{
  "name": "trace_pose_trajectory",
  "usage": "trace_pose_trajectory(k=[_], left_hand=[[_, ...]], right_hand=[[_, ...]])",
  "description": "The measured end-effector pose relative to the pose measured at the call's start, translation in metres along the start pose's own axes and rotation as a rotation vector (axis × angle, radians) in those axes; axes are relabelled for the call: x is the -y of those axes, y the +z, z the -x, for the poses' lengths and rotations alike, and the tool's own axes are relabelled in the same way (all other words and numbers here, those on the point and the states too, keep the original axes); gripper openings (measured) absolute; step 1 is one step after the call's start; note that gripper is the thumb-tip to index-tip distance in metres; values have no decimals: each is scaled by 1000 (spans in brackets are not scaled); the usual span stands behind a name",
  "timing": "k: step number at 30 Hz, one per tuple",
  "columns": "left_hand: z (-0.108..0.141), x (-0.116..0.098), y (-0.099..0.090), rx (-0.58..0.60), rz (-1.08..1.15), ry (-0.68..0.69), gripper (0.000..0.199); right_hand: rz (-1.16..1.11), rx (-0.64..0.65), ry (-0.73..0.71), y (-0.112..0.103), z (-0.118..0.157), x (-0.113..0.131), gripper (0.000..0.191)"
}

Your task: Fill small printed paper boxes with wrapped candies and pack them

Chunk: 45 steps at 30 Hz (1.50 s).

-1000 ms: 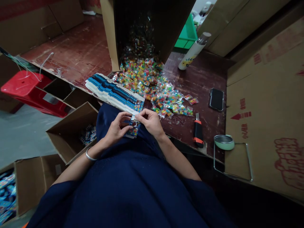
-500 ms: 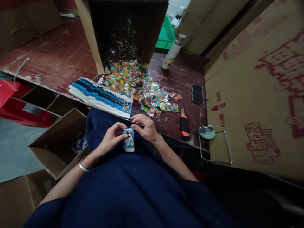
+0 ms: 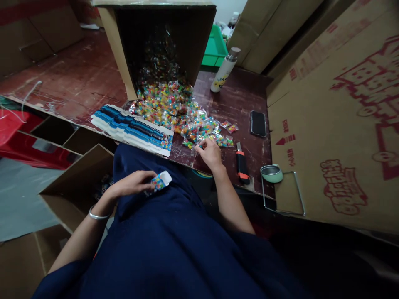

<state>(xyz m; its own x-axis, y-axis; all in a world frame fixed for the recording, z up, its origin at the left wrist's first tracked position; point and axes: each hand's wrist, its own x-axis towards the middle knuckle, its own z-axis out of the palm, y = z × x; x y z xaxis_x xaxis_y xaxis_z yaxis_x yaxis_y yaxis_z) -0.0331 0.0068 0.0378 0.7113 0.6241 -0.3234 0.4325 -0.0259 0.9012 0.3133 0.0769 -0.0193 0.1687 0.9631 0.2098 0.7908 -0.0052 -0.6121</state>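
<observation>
My left hand (image 3: 137, 182) is closed around a small blue printed carton (image 3: 158, 181), held tilted above my lap with its white end flap pointing right. My right hand (image 3: 211, 153) is at the near edge of a heap of clear candy packets (image 3: 165, 101) filled with colourful balls. Its thumb and forefinger pinch at a packet there, though the fingers partly hide it. Left of the heap, a row of flat blue-and-white cartons (image 3: 131, 129) lies fanned along the table edge.
A cardboard box (image 3: 124, 62) on its side spills the packets onto the table (image 3: 77, 70). To the right lie a utility knife (image 3: 241, 164), blade out, and a phone (image 3: 258, 123); a bottle (image 3: 225, 69) stands behind. An open box (image 3: 71, 187) sits low on the left.
My right hand has left the small carton and moved up and right to the packets. My left hand has shifted left and down, turning the carton so its flap end points right.
</observation>
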Motion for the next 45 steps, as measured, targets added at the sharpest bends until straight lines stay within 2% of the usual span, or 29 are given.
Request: trace_pose_trajectory(k=[3,6,9,12,15,18,22,25,29,33,35,38,42,45], left_hand=[[-12,4,10,-192,189,7,32],[-24,8,22,-286,316,14,35],[-32,10,35,-348,348,4,35],[-36,8,42,-382,362,-12,35],[-37,3,44,-399,421,6,37],[-36,-3,45,-420,505,66,41],[-35,-6,46,-515,550,130,43],[-34,-4,47,-626,548,167,53],[-32,-6,47,-703,562,246,68],[-29,-11,49,-661,553,268,53],[-29,-12,50,-647,561,258,48],[-31,-13,52,-668,575,267,48],[-33,-15,53,-735,605,265,53],[-32,-15,53,-735,610,244,56]], right_hand=[[-228,-2,-21,-1,4,-1,22],[-396,1,27,-4,9,5,24],[-553,-3,73,-10,14,25,29],[-700,1,59,-19,24,57,28],[-690,36,-47,-24,40,89,19],[-579,93,-174,-20,56,111,13],[-415,129,-343,-13,66,123,10],[-417,121,-410,-16,65,124,13],[-507,82,-358,-16,66,120,17],[-697,263,-174,1,77,116,24],[-763,281,-99,10,83,115,24],[-784,228,-111,16,87,119,24],[-875,138,-90,14,84,129,29],[-912,208,-65,10,79,134,34]])
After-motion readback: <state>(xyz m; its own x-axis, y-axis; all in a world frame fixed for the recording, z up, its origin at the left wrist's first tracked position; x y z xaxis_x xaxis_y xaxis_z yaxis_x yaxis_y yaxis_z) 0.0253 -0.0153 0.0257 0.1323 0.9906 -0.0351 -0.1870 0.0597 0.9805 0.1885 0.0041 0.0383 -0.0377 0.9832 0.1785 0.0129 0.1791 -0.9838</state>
